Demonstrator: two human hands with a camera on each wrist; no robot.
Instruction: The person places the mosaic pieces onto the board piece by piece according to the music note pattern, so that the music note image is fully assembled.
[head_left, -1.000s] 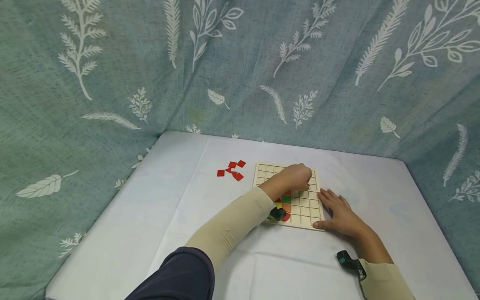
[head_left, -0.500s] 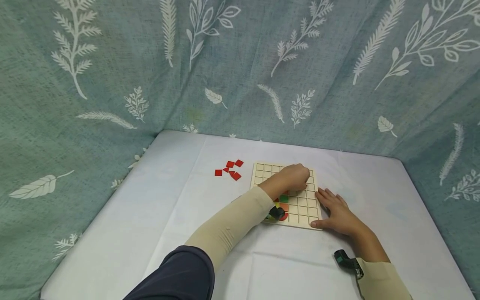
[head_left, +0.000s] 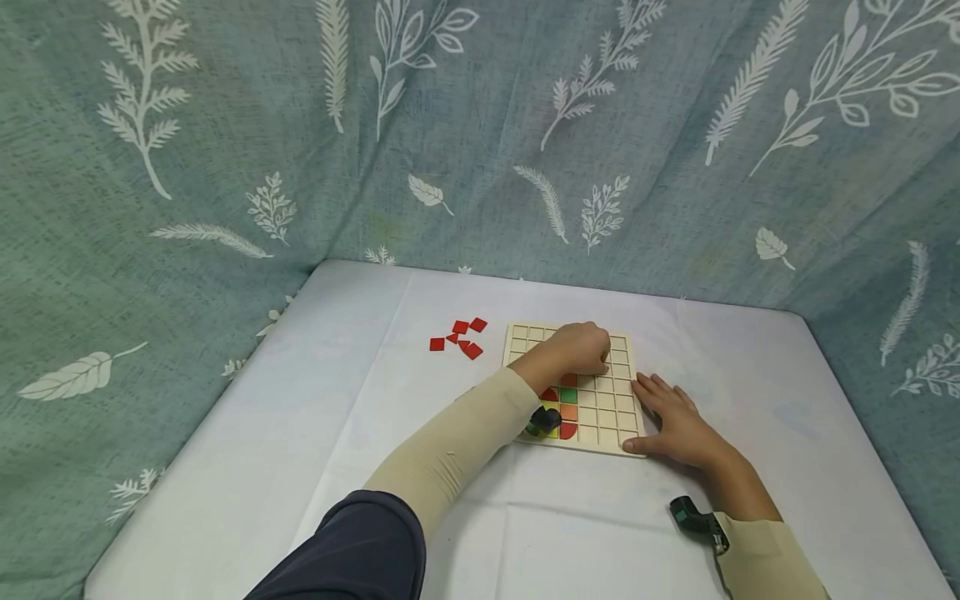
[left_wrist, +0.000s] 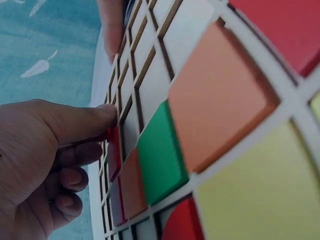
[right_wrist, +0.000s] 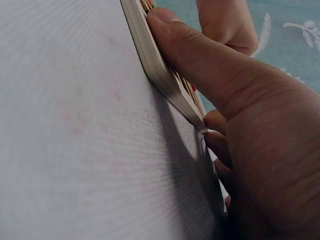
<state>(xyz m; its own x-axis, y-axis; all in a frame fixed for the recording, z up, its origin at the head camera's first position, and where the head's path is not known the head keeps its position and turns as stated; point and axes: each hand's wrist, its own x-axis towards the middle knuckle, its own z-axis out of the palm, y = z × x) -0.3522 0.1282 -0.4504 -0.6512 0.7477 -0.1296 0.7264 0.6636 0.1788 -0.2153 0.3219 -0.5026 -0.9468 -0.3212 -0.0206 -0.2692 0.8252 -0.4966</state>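
My left hand (head_left: 579, 348) is over a pale wooden grid board (head_left: 609, 402). In the left wrist view its thumb and index finger pinch a red tile (left_wrist: 114, 152), held at the grid beside an orange tile (left_wrist: 134, 182); whether it sits fully in a cell I cannot tell. Nearby cells hold a green tile (left_wrist: 161, 150), a larger-looking orange tile (left_wrist: 220, 102) and a yellow tile (left_wrist: 250, 190). At the board's right edge rests my right hand (head_left: 681, 429), fingers spread; its thumb (right_wrist: 185, 42) lies on the near right corner. The left forearm hides part of the grid.
Several loose red pieces, squares and triangles, lie on the white cloth left of the board, among them a red square (head_left: 437, 344). A white cloth (head_left: 405, 383) covers the table. Behind it hangs a green leaf-patterned curtain (head_left: 480, 208).
My left hand has shifted slightly left and away over the board, baring more of the placed tiles. My right hand has stayed at the board's edge.
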